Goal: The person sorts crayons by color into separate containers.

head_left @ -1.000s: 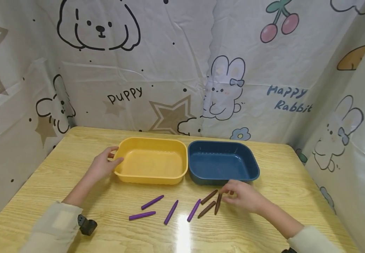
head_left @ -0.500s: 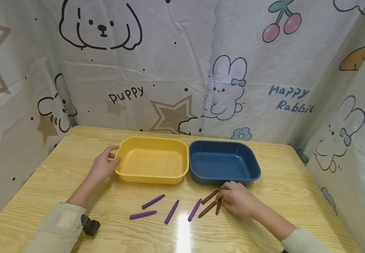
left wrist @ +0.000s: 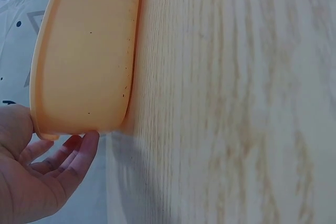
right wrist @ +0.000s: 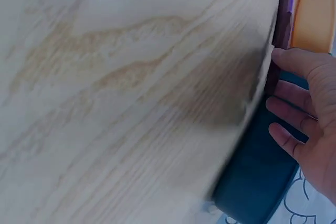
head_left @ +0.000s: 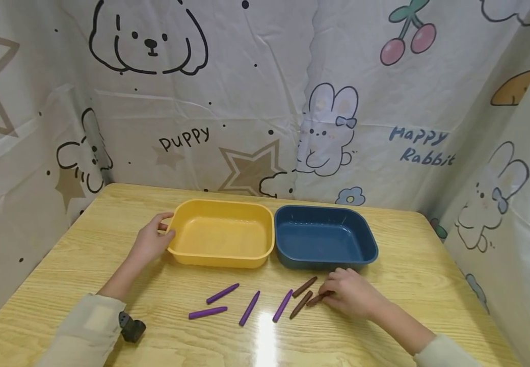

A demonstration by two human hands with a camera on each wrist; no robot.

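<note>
In the head view my left hand [head_left: 152,240] grips the left end of a yellow plastic bin [head_left: 221,260]. The left wrist view shows the thumb at the rim and the fingers [left wrist: 79,161] against the end wall. My right hand [head_left: 351,293] pinches a brown crayon [head_left: 314,300] low over the table, its right end covered by the fingers. Two more brown crayons, one upper [head_left: 305,287] and one lower [head_left: 300,305], lie just left of it. Several purple crayons [head_left: 249,308] are spread farther left. A dark blue bin [head_left: 324,264] stands behind the right hand.
Both bins stand side by side, touching, toward the back of the wooden table [head_left: 191,346], with nothing in them. A patterned cloth [head_left: 246,102] hangs behind the table and along both sides.
My right hand has taken hold of the rightmost brown crayon and turned it from steep to slanted. The lower brown crayon has shifted slightly. My left hand stays at the yellow bin.
</note>
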